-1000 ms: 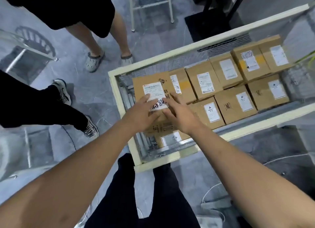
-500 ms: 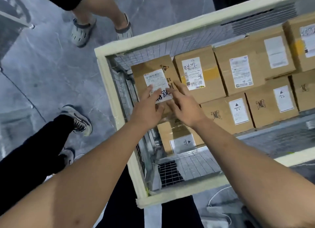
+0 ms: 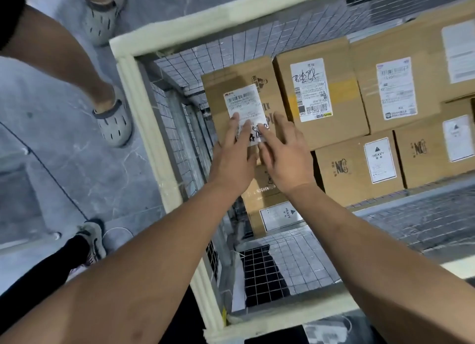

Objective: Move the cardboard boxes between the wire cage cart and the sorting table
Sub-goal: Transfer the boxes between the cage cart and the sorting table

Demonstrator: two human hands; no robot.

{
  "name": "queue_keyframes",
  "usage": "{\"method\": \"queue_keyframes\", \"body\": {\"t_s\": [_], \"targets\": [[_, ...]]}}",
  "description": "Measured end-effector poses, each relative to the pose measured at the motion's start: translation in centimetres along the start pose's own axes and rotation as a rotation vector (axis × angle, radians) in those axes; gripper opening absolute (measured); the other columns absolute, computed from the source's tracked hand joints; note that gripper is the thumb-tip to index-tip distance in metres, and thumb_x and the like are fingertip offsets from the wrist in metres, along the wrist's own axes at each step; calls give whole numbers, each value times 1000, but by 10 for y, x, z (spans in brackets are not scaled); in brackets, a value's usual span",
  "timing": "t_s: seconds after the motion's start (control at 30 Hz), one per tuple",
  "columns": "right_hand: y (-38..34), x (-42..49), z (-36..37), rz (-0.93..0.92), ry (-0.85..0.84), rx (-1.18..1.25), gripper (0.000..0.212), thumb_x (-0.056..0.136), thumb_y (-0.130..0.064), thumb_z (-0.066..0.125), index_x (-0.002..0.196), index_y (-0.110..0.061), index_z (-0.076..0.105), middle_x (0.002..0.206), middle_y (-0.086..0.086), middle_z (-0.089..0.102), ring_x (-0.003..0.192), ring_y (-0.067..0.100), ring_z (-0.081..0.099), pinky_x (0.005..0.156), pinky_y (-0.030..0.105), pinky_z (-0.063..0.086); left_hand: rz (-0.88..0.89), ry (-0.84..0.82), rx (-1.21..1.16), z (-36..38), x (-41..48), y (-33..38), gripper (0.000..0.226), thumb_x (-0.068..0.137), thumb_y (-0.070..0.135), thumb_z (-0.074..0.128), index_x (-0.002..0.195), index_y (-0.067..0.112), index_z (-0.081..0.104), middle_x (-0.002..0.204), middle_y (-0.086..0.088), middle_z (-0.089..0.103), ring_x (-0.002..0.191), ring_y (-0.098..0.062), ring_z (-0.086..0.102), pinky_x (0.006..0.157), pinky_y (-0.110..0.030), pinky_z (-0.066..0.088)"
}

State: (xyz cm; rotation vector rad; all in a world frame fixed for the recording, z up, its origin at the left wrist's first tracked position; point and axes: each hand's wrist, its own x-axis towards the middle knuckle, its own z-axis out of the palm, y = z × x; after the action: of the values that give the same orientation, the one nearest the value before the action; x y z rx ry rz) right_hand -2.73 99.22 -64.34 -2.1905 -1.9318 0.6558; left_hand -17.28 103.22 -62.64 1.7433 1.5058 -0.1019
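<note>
The corner box [image 3: 231, 79] sits in the far left corner of the cart [image 3: 144, 127]. Its right edge is against the neighbouring box [image 3: 341, 107], and a narrow gap separates it from the wire wall on the left. The left hand [image 3: 232, 161] and right hand [image 3: 284, 161] lie flat on its top side by side, fingers straight and gripping nothing, with the fingertips on its white label [image 3: 243, 102]. The near left part of the cart is open, showing bare mesh floor [image 3: 295, 253].

Seven boxes show in whole or part: four along the far wall, two in the row in front, and one lower box [image 3: 272, 210] under the wrists. The cart has a cream frame and grid walls.

Outside it is a grey veined floor [image 3: 64, 176], where two grey clogs [image 3: 113, 122] and one dark sneaker [image 3: 92, 241] stand close to the left rail.
</note>
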Motion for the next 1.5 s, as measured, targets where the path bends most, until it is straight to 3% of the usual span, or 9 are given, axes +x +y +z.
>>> {"method": "queue_keyframes", "body": {"t_s": [0.2,0.43,0.57,0.73,0.9,0.97,1.07,1.27,1.5], "targets": [[7,0,2,11,23,-187,45,97,-26,66,141,-18,59,155,22,44,140,45,40,107,54,36,32,-92,179,-2,2,2,80,103,25,60,165,33,11,171,16,-11,156,-46,-6,123,-62,22],[10,0,0,11,-49,-149,52,101,-22,61,151,-17,49,163,22,33,151,44,29,117,57,32,51,-124,214,-2,3,2,80,103,26,60,165,33,10,172,12,-15,153,-47,-18,119,-63,24],[3,1,-6,47,-93,-114,53,102,-21,59,153,-18,47,165,21,30,153,42,25,121,54,27,45,-133,250,0,3,4,83,103,26,60,165,34,6,171,11,-18,152,-47,-23,120,-64,15],[-9,5,-21,102,-196,-63,60,104,-27,54,160,-23,34,171,17,14,158,37,11,128,50,17,62,-84,575,-10,7,14,86,99,31,65,165,31,9,173,-3,-5,150,-54,-22,118,-58,-16],[-21,11,-46,178,-290,3,63,99,-22,59,158,-20,37,166,16,26,153,38,26,124,46,25,115,-152,592,-39,14,42,81,99,29,61,164,23,12,171,-8,15,151,-51,19,125,-59,19],[-25,9,-59,195,-271,10,59,95,-21,60,152,-17,44,150,10,46,136,35,48,110,42,39,190,-129,615,-54,12,52,74,102,29,56,164,20,16,170,-9,18,148,-46,27,121,-56,31],[-30,-1,-90,210,-218,49,52,91,-22,60,142,-17,52,132,4,54,116,29,56,92,38,47,303,-97,654,-81,2,67,64,104,32,52,160,17,26,167,-10,25,146,-42,32,114,-53,37],[-36,-36,-166,241,-114,96,56,102,-30,54,155,-18,43,161,8,40,141,29,45,111,40,41,418,-79,677,-132,-48,116,56,105,43,46,156,20,37,167,-8,29,145,-37,36,113,-50,39],[-55,-98,-284,291,-20,125,61,101,-53,47,157,-29,41,167,7,32,150,29,34,119,48,34,574,11,669,-198,-119,194,55,104,49,41,153,24,41,165,-4,32,146,-34,34,116,-53,36]]}}
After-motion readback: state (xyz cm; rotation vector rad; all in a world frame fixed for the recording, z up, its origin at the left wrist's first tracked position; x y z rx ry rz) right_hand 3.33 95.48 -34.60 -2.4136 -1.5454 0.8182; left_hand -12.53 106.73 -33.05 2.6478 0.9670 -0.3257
